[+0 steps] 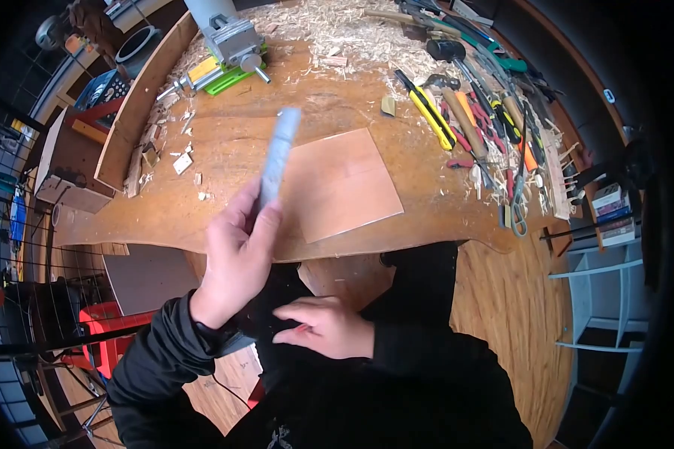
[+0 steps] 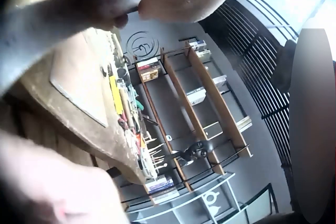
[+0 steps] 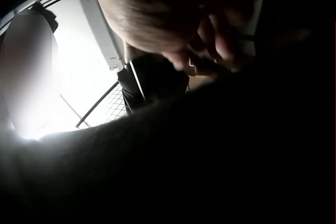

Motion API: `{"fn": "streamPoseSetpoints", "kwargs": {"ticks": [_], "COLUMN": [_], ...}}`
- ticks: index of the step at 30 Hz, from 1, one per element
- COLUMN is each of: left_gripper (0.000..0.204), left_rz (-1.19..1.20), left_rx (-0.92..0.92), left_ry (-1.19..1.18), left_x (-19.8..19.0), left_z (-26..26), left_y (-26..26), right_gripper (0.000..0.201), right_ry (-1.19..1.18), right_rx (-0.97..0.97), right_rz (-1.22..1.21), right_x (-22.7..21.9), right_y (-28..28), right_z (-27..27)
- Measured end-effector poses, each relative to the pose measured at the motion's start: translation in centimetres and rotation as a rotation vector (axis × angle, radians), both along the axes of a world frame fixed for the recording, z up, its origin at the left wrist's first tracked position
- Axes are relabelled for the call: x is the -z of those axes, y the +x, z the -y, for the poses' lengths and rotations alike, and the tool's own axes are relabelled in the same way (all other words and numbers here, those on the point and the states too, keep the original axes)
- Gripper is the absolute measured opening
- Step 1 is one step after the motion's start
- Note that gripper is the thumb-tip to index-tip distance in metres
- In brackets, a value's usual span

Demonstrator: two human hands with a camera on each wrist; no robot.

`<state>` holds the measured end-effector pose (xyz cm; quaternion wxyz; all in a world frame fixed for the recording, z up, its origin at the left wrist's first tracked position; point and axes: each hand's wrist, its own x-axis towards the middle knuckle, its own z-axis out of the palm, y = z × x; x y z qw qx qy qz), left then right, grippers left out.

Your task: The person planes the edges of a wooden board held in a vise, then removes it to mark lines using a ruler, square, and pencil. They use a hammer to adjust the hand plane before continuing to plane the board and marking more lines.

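My left hand (image 1: pixel 240 251) grips the lower end of a flat grey strip (image 1: pixel 278 153), thumb on one side and fingers on the other. Tilted upward, the strip overlaps the left edge of a thin reddish-brown board (image 1: pixel 348 183) lying near the bench's front edge. In the left wrist view the strip (image 2: pixel 47 27) runs leftward from the fingers, blurred. My right hand (image 1: pixel 326 327) is over my lap, close to the left sleeve, its fingers loosely extended to the left. A small red spot shows between its fingers and thumb. The right wrist view is dark, with the fingers partly shadowed.
On the wooden bench (image 1: pixel 232 161), a grey vise with a green base (image 1: pixel 236 56) stands at the back left. Wood shavings (image 1: pixel 337 30) cover the back. Along the right lie a yellow utility knife (image 1: pixel 430 116), a black mallet (image 1: pixel 445 50), scissors (image 1: pixel 518 217) and several other tools.
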<state>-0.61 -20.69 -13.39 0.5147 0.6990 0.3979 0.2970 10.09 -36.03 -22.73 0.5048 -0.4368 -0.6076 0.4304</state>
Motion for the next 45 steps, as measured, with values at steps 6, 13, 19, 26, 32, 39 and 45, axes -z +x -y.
{"fn": "streamPoseSetpoints", "kwargs": {"ticks": [6,13,19,26,32,39,45], "left_gripper": [0.035,0.038,0.045,0.044,0.047,0.052,0.053], "left_rz": [-0.355,-0.548,-0.536,-0.494,-0.493,-0.556,-0.548], "left_rx": [0.179,0.105,0.184,0.213,0.259,0.284,0.259], "left_ry": [0.614,1.000,0.992,0.968,0.998,1.101,1.154], "left_x": [2.5,4.0,5.0,5.6,5.8,6.2,6.7], "left_z": [0.4,1.6,0.9,1.1,0.9,0.7,1.1], "left_y": [-3.3,-2.5,-3.2,-4.4,-4.6,-4.9,-4.8], "right_gripper": [0.020,0.036,0.040,0.035,0.034,0.033,0.034], "right_ry": [0.197,0.142,0.170,0.180,0.211,0.234,0.251], "right_rx": [0.563,0.505,0.422,0.436,0.438,0.425,0.435], "right_rz": [0.461,1.062,1.051,1.004,0.992,0.969,0.970], "right_x": [-3.0,-5.6,-4.3,-3.4,-3.1,-3.3,-3.2], "right_y": [10.8,15.5,15.7,14.6,14.8,14.9,14.9], "right_z": [0.4,-2.7,-2.5,-1.8,-1.7,-1.9,-1.8]}}
